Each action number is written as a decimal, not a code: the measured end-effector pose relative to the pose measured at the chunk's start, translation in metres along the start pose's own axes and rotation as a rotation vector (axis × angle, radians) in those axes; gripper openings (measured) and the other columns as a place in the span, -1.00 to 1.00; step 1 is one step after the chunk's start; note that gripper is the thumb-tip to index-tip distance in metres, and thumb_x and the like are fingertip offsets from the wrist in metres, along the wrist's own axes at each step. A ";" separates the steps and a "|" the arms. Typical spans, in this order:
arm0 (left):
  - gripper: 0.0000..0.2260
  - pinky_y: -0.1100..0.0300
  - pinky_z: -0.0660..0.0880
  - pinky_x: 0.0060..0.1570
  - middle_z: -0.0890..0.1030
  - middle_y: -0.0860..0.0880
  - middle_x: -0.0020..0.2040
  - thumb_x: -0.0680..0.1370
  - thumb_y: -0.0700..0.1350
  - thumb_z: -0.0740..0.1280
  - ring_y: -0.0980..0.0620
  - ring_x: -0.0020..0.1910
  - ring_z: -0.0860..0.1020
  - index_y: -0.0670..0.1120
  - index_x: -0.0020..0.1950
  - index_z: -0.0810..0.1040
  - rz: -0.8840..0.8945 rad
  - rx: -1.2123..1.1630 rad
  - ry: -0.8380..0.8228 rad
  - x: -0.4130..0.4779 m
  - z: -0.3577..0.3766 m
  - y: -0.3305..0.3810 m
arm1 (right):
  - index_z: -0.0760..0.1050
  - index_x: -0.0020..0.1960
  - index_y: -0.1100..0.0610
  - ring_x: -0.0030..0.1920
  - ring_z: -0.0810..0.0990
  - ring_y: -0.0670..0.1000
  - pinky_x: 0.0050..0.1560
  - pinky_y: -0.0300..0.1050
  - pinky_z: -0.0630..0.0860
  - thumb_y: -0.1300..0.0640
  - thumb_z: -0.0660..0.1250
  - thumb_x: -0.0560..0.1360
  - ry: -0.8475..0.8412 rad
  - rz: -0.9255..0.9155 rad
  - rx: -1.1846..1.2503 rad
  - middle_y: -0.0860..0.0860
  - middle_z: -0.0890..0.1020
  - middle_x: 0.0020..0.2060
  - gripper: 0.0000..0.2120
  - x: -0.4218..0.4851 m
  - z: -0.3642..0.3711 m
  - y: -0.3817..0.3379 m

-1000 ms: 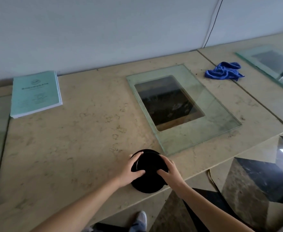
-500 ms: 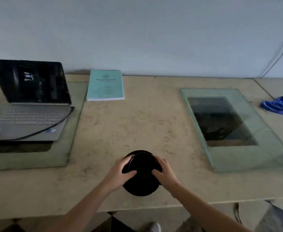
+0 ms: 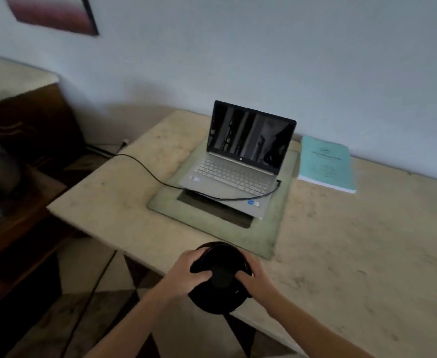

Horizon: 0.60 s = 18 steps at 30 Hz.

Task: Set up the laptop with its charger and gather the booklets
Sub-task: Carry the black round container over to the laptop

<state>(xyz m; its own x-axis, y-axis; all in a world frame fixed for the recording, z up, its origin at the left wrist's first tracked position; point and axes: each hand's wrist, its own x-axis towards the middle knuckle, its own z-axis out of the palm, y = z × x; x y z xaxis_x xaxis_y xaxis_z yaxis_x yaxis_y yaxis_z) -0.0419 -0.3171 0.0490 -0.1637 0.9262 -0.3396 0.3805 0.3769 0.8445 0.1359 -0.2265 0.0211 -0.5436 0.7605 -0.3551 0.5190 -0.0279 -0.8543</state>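
Note:
An open silver laptop (image 3: 234, 174) with a dark screen sits on a glass panel (image 3: 207, 218) set in the stone table. A black charger cable (image 3: 147, 165) lies across the laptop's front and runs left off the table toward the wall. A stack of teal booklets (image 3: 327, 164) lies to the right of the laptop against the wall. At the table's near edge, my left hand (image 3: 190, 273) and my right hand (image 3: 256, 279) grip the two sides of a round black object (image 3: 221, 277).
The beige stone table (image 3: 367, 241) stretches to the right. A dark wooden cabinet (image 3: 26, 151) with blurred objects stands at the left. A second black cord (image 3: 91, 295) hangs down over the patterned floor. A framed picture (image 3: 54, 14) hangs on the wall.
The view has swung left: the blue cloth and right glass panel have left view, and the laptop and cabinet have come in. Both hands stay on the round black object.

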 end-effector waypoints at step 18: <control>-0.61 -0.04 0.48 0.21 0.53 -0.05 0.23 0.48 -0.05 0.38 0.01 0.21 0.51 -0.06 0.29 0.46 -0.056 0.074 0.294 0.063 -0.246 -0.074 | 0.32 0.20 -0.20 0.18 0.44 -0.10 0.09 -0.36 0.40 0.23 0.22 0.48 -0.247 -0.195 -0.059 -0.04 0.43 0.17 -0.58 0.216 0.146 -0.150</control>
<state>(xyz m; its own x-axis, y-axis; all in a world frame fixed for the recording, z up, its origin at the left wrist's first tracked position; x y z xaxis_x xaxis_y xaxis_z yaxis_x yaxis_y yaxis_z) -0.3040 -0.2886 0.0666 -0.4382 0.8659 -0.2412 0.4270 0.4366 0.7918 -0.1559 -0.1529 0.0174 -0.7764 0.5672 -0.2747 0.4228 0.1455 -0.8945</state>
